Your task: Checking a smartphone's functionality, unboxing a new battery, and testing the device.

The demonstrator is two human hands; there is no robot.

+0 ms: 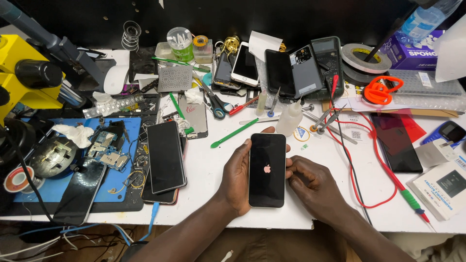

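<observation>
Both hands clamp phone point(267, 170): left hand point(238, 177) grip on left edge, right hand point(310, 182) on right edge.

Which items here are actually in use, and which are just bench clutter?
In use: left hand, right hand, black phone held between them, screen lit.

Lying about: scissors, green pry tool, orange suction cup, tape roll, circuit board.

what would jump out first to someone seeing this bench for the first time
The eye lands on the black phone at the front centre of the white table, its dark screen showing a small pale logo, with the left hand cupping its side and the right hand at its other edge. Next come the yellow microscope at far left and the orange suction cup at upper right.
</observation>
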